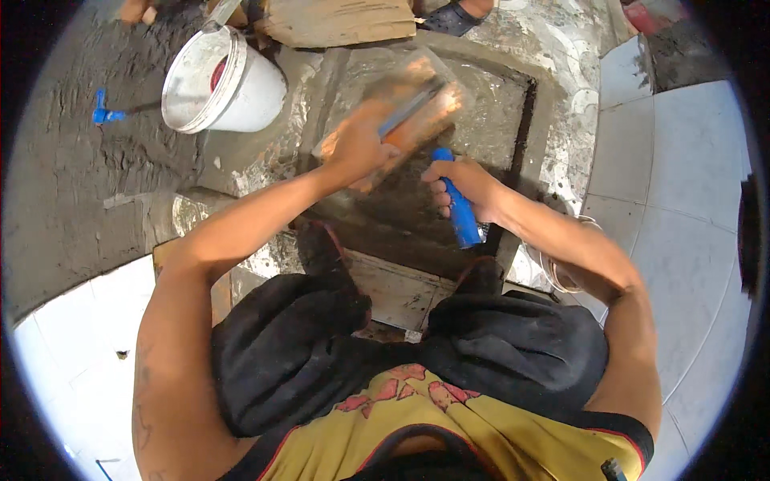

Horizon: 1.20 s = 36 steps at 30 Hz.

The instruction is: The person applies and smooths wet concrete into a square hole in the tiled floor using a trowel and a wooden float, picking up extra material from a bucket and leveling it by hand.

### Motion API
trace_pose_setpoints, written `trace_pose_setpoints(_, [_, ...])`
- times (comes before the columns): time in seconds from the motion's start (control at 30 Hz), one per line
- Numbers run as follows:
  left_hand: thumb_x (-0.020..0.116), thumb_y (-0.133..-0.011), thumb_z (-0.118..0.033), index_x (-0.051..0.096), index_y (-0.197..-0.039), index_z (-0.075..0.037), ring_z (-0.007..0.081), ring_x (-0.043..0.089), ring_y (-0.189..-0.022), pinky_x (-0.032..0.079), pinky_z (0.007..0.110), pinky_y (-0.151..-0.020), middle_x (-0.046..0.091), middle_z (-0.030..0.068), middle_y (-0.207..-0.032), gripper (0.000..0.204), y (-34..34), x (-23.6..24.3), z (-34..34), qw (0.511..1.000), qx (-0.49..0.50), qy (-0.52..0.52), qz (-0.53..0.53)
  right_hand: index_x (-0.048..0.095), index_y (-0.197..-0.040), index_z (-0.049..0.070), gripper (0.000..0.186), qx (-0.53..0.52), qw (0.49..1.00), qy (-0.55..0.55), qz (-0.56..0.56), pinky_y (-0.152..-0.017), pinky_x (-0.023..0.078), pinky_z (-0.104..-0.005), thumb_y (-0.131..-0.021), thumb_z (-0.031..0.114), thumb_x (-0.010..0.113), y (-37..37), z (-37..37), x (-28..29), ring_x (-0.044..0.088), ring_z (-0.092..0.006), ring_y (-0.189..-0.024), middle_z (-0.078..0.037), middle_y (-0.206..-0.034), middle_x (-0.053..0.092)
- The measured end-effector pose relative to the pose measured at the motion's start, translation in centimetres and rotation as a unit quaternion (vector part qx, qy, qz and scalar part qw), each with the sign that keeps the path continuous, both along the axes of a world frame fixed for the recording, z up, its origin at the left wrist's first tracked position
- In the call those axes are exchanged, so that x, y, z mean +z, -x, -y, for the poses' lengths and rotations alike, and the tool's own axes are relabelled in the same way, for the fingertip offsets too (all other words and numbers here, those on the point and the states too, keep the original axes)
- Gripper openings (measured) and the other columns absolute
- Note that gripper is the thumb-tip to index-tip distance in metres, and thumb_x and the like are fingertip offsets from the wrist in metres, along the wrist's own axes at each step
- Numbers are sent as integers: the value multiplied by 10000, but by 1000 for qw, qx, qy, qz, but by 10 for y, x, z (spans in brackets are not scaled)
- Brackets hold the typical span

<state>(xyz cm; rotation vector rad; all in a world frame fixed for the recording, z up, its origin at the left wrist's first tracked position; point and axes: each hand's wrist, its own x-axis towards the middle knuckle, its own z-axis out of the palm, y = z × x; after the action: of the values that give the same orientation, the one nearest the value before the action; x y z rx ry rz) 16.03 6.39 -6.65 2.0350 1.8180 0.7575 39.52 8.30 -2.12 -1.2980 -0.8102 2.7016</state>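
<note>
My left hand [358, 148] is closed round the blue handle of a rectangular finishing trowel [439, 68]. The trowel's broad blade is smeared by motion over the wet grey cement [489, 104] in a shallow square recess. My right hand [473, 183] grips a blue bottle-shaped thing [463, 215], tilted, with its narrow end pointing away from me. It is over the recess's right part, apart from the trowel; its exact kind is unclear.
A white bucket [257, 92] stands at the back left, a tool leaning at its rim. A blue pipe fitting [104, 108] sticks out of mud at left. Cardboard [337, 20] lies at the back, near another person's foot [453, 18]. Pale tiles [682, 184] line the right.
</note>
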Motion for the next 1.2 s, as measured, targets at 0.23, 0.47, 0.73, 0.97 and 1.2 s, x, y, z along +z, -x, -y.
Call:
trace_pose_setpoints(0.23, [772, -788, -270, 625, -1198, -28, 367, 651, -986, 511, 471, -895, 669, 232, -1033, 499, -1, 3, -3, 992, 16, 124, 11, 537, -757, 114, 164, -45, 995, 84, 23, -436, 434, -320, -888, 183, 607, -20, 21, -12, 458, -132, -458, 10, -593, 483])
trace_pose_setpoints(0.47, [626, -860, -565, 657, -1045, 2, 297, 668, -671, 530, 395, -637, 670, 216, -895, 598, 29, 27, -11, 986, 105, 127, 36, 627, -905, 16, 284, 238, 897, -315, 200, -621, 511, -405, -881, 299, 631, -91, 25, -14, 624, -254, -646, -108, -713, 629])
trace_pose_setpoints(0.73, [819, -689, -325, 609, -1167, -1, 235, 671, -854, 533, 390, -771, 695, 120, -943, 614, 52, 41, -19, 972, 69, 223, 26, 521, -1133, -46, 355, 402, 596, -637, 279, -782, 517, -520, -893, 197, 618, -71, -36, -19, 647, -439, -920, -279, -939, 661])
trace_pose_setpoints(0.97, [855, -650, -303, 643, -1166, -41, 226, 677, -812, 535, 364, -748, 696, 104, -902, 617, -7, 27, -23, 948, 79, 290, 106, 564, -1100, -56, 263, 432, 526, -669, 299, -803, 541, -509, -953, 97, 409, -40, -39, -1, 668, -423, -965, -282, -1033, 665])
trace_pose_setpoints(1.2, [836, -735, -179, 622, -911, -32, 115, 581, -614, 474, 301, -521, 603, 16, -737, 313, -33, 20, -20, 881, 83, 420, 202, 628, -1072, -39, 247, 438, 558, -634, 309, -794, 560, -466, -863, 45, 526, -49, -23, 21, 685, -396, -955, -248, -1019, 684])
